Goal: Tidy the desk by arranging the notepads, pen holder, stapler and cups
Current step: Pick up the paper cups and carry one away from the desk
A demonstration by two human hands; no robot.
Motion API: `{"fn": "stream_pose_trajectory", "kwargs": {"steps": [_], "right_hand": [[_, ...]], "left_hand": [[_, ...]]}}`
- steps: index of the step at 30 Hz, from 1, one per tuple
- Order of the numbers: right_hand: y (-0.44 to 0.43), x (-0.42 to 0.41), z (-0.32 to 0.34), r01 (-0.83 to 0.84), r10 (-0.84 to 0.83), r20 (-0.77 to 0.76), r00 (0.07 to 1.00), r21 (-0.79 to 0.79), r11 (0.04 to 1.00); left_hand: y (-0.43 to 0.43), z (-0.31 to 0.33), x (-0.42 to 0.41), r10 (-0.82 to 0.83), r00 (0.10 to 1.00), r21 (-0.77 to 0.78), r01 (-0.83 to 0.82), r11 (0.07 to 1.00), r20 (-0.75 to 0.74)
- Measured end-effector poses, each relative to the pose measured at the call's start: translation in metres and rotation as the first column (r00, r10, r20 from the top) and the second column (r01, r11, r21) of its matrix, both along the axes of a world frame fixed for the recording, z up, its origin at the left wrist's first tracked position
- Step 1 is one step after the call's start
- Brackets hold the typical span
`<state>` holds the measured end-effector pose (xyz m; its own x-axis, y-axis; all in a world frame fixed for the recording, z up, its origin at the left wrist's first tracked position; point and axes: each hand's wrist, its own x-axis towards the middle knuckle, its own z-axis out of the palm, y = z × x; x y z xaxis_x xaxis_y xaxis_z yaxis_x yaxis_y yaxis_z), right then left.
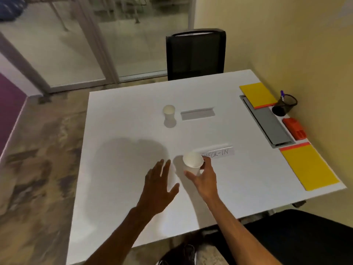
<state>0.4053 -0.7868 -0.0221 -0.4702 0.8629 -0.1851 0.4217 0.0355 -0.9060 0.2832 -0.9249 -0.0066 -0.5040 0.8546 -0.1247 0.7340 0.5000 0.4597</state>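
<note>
My right hand (205, 177) grips a white paper cup (193, 161) near the middle front of the white desk (124, 178). My left hand (159, 185) hovers flat and open just left of that cup, holding nothing. A second white paper cup (169, 114) stands upright further back. Along the right edge lie a yellow notepad (257, 94) at the back, a black mesh pen holder (285, 105) with a pen, an orange stapler (294, 128), and another yellow notepad (309, 166) at the front.
A grey cable tray (267, 121) is set into the desk's right side. Two small name signs stand on the desk, one blank (197, 113), one reading "CHECK-IN" (219, 152). A black chair (194, 54) sits behind the desk, another dark seat (298, 232) at my right.
</note>
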Motion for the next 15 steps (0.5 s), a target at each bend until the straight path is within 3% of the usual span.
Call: {"fn": "stream_pose_trajectory", "kwargs": {"steps": [5,15], "right_hand": [[0.027,-0.036,-0.040,-0.042,0.040,0.069,0.997,0.015,0.999],[0.042,-0.080,-0.103,-0.028,0.022,0.148,0.989,0.042,0.999]], "left_hand": [[0.022,-0.021,-0.015,0.048,0.997,-0.017,-0.049,0.999,-0.063],[0.029,-0.071,-0.022,0.114,0.993,-0.071,-0.114,0.991,0.000]]}}
